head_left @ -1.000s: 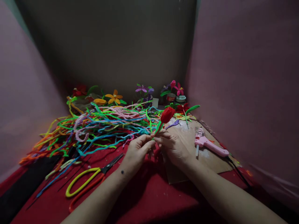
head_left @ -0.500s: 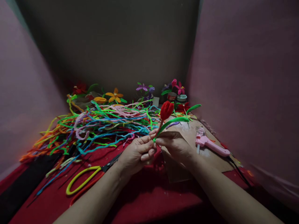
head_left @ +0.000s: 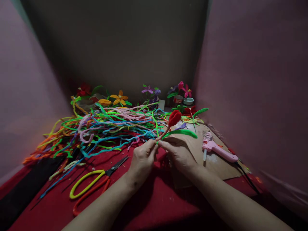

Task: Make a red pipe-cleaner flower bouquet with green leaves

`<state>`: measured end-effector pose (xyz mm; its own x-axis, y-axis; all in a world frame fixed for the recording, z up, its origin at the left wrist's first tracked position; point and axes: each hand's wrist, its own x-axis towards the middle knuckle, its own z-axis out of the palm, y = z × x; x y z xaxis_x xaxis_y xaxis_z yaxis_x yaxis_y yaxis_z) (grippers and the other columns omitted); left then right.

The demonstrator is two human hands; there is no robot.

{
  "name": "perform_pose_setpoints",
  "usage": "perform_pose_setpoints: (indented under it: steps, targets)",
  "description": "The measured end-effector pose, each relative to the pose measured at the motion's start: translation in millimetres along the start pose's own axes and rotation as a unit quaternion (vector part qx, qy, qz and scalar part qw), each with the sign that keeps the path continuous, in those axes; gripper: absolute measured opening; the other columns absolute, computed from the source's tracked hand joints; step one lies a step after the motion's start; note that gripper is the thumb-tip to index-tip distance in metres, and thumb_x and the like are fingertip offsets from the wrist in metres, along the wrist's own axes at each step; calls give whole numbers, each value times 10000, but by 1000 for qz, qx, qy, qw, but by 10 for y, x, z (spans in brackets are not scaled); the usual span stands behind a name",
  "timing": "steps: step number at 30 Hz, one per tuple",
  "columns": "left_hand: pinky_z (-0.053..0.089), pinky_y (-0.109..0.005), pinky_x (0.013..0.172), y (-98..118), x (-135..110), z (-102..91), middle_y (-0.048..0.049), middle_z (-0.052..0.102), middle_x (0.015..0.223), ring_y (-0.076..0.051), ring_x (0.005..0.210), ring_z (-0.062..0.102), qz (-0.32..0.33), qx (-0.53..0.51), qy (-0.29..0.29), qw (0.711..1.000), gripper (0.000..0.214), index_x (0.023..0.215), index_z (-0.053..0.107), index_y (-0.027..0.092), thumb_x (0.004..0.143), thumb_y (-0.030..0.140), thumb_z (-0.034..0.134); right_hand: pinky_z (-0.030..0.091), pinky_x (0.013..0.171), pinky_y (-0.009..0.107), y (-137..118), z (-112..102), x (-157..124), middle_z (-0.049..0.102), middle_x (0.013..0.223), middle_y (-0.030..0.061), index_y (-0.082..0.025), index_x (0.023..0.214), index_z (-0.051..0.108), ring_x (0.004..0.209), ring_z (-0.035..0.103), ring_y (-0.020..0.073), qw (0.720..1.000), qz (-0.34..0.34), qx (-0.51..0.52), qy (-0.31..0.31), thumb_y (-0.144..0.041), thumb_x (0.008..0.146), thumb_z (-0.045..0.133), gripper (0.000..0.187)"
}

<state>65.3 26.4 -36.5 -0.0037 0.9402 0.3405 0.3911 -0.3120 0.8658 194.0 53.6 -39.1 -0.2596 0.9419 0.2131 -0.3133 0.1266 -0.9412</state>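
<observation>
A red pipe-cleaner tulip (head_left: 175,118) with a brownish stem tilts up and right between my hands. One long green leaf (head_left: 184,132) springs from the lower stem and curves to the right. My left hand (head_left: 144,157) pinches the stem's low end between thumb and fingers. Tip to tip with it, my right hand (head_left: 179,152) pinches the green base of the leaf on the stem. The stem's bottom end is hidden by my fingers. Left of my left wrist lie scissors (head_left: 107,173) with one yellow and one red handle, blades apart a little.
A heap of coloured pipe cleaners (head_left: 115,125) spreads over the red cloth (head_left: 154,205). On a cardboard sheet (head_left: 216,168) at right rests a pink glue gun (head_left: 220,150) with its cord trailing off. Finished flowers (head_left: 119,97) and small jars (head_left: 188,101) line the back.
The tulip has tipped lower and further right, its leaf with it. My left hand has rolled over, back upward, its fingers now in a pinch. More of the scissors shows.
</observation>
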Motion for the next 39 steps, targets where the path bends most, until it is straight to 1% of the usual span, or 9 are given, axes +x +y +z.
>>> perform_pose_setpoints:
  steps: [4,7,13,18,21,24,27,32,39]
  targets:
    - [307,-177,402,38,49,-44,60,451,416,-61,367,385,-126,-123,-58,983,234,610,510,166,802,300,510,394,756,293,-98,-10,-13,556,679,-11,-192,659,648,728,510,153,993,-45,-91,-64,-257,739,614,108]
    - [241,-152,317,56,82,-61,67,465,441,-36,315,327,-198,-240,-95,945,236,640,499,160,781,342,550,359,775,284,-142,-20,-11,519,661,-18,-192,581,611,735,471,143,990,-59,-117,-53,-244,748,597,176]
    - [231,-113,284,40,79,-73,71,474,512,1,305,275,-254,-400,-161,866,222,680,506,147,727,319,638,380,788,305,-37,-69,23,600,701,-7,-199,675,679,756,527,153,998,16,35,-45,-250,693,653,60]
    - [218,-116,273,22,80,-114,88,415,466,5,288,183,-275,-459,-249,807,198,685,509,156,741,303,629,390,664,266,10,-100,29,632,812,13,-195,750,709,708,522,131,994,49,70,-67,-272,667,682,116]
    - [255,-142,299,36,90,-98,67,435,451,-14,288,268,-224,-396,-248,855,236,671,519,147,800,342,552,396,644,267,3,-69,23,620,739,5,-193,728,701,685,531,134,993,48,92,-55,-267,670,677,97]
    - [371,-173,431,68,82,-51,25,534,524,-55,408,459,-143,-241,-148,948,193,699,558,130,808,288,541,402,640,263,1,-27,17,582,649,-17,-188,678,679,664,529,130,993,37,114,-12,-225,656,683,43]
    - [387,-193,519,69,54,-9,35,531,531,-74,485,490,-84,-109,-40,990,118,706,567,140,782,230,558,406,685,261,9,-6,8,583,684,-19,-186,651,677,696,523,124,995,3,97,27,-189,641,689,15]
    - [309,-190,437,18,51,-13,55,464,495,-53,413,399,-99,-148,-49,983,202,625,509,151,784,270,550,402,782,306,-25,-6,2,615,698,-5,-200,700,703,729,535,144,999,-12,48,-17,-214,693,646,59]
    - [192,-142,373,1,98,-62,67,444,518,-7,370,258,-197,-344,-121,910,196,679,487,147,763,281,603,392,668,256,-101,-49,40,614,676,-6,-166,720,690,673,512,122,997,41,42,-55,-227,672,645,90]
